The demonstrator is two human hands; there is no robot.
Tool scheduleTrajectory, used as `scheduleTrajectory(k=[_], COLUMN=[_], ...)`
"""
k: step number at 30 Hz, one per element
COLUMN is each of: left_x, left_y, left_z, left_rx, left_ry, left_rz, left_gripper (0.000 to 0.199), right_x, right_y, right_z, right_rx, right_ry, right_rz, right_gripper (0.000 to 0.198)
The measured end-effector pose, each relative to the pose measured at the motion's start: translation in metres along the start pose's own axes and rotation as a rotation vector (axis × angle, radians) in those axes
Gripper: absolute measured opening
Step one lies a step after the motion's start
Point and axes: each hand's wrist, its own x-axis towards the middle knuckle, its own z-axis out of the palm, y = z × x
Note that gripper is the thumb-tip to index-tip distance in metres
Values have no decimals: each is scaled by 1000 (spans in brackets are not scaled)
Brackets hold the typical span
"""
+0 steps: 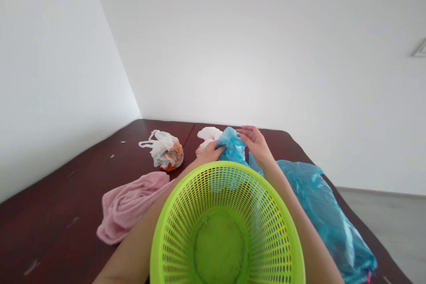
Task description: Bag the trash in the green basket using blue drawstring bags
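A crumpled blue plastic bag (232, 147) stands up beyond the green basket's far rim. My left hand (212, 151) grips its left side, thumb and fingers pressed into the plastic. At the bag's upper right is my right hand (255, 143), fingers apart and slightly bent, the tips beside or lightly touching it. Between my forearms, close to the camera, sits a lime-green slotted plastic basket (219, 244) with nothing in it; it hides the lower part of the blue bag.
A white and orange plastic bag (166, 151) with loop handles lies at the left, another white bag (209, 134) behind my left hand. A folded pink towel (136, 202) and a large blue plastic bag (328, 213) flank the basket on the dark red table (66, 213). White walls border it.
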Motion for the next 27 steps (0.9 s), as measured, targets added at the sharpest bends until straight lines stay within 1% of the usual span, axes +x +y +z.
scheduleTrajectory(k=[2, 3, 4, 6, 7, 8, 12, 16, 19, 23, 25, 27], left_x=[2, 1, 0, -2, -2, -2, 1, -1, -11, -30, -39, -46], left_y=[2, 4, 6, 11, 12, 13, 15, 26, 47, 83, 98, 111], left_z=[1, 1, 1, 2, 2, 1, -5, -20, -32, -41, -43, -45], left_rx=[-71, -98, -124, -168, -187, -204, -271, -322, -349, -314, -303, -297], left_ry=[23, 26, 30, 39, 45, 52, 78, 114, 136, 101, 98, 91], left_rz=[-24, -34, -42, -58, -66, -73, -97, -90, -29, 108, 173, 226], left_gripper=[49, 53, 57, 60, 60, 60, 56, 43, 39, 43, 44, 46], right_x=[0, 0, 0, 1, 1, 1, 0, -6, -13, -12, -5, 4], right_y=[2, 4, 5, 7, 7, 6, -6, -33, -61, -92, -104, -115], right_z=[2, 3, 4, 7, 8, 9, 9, 1, -8, -19, -21, -21], right_rx=[-80, -126, -145, -117, -93, -74, -46, 91, 167, 206, 169, 124], right_ry=[54, 46, 18, -25, -18, 12, 198, 425, 592, 777, 843, 889], right_rz=[-51, -68, -74, -67, -58, -52, -67, -85, -212, -420, -475, -493], right_gripper=[71, 73, 68, 51, 45, 43, 44, 50, 55, 48, 42, 36])
